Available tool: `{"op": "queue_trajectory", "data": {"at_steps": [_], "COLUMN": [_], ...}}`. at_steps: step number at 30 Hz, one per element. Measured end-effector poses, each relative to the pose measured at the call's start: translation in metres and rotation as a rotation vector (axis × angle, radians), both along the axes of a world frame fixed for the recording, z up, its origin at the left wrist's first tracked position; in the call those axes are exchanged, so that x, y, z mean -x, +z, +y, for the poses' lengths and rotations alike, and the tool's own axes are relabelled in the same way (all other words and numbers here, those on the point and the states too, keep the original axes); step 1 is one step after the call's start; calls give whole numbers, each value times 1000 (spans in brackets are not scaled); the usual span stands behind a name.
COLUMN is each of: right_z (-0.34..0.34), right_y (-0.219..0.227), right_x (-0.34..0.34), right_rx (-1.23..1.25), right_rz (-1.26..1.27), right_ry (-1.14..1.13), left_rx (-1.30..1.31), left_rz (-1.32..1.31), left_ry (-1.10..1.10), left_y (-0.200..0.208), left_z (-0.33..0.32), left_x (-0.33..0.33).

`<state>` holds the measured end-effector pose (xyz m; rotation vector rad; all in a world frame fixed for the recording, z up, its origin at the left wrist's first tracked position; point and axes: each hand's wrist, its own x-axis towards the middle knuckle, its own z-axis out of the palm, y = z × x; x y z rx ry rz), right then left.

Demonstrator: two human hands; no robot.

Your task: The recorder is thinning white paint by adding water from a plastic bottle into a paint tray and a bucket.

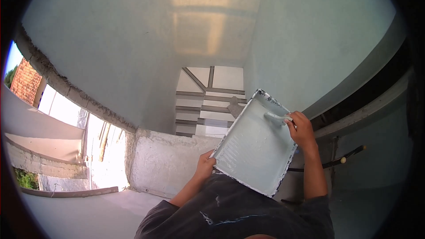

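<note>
I start with the pale blue-green walls [115, 48], freshly coloured and filling most of the view, with a staircase [208, 102] dropping away below between them. Under the left wall runs a rough concrete parapet [164, 159], and beyond it an opening to bright daylight, with a brick building [25, 82] outside.

Next in size is the paint tray [248, 159], a rectangular tray coated inside in the same pale paint, its rim dark and spattered. It is held out in front of my chest, tilted, its long axis running from the near right corner up and away to the far corner over the stairs.

My left hand [205, 164] is closed on the tray's near left edge, fingers curled under the rim, carrying it. My right hand [302, 129] is at the far right edge, closed around the handle of a paint roller [276, 117], which lies inside the tray near the far right corner, pointing left across the short side.

So the roller lies straight off my right hand, toward the tray's middle; the left hand is well apart from it, on the opposite long edge.

Smallest, a dark pole with a pale knob [343, 159] lies to the right, below the right forearm, touching neither hand.
</note>
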<state>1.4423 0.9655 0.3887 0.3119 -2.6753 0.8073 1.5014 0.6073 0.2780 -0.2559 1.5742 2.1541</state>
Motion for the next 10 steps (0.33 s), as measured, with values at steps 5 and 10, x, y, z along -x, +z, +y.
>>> {"op": "queue_trajectory", "data": {"at_steps": [5,10], "right_z": [-61,-124], "right_y": [-2,0], "right_x": [47,93], "right_rx": [10,20], "right_rz": [17,-43], "right_ry": [179,346], "left_rx": [-13,-55], "left_rz": [-6,10], "left_ry": [223,454], "left_y": [0,-7], "left_z": [-40,-72], "left_x": [-20,-38]}}
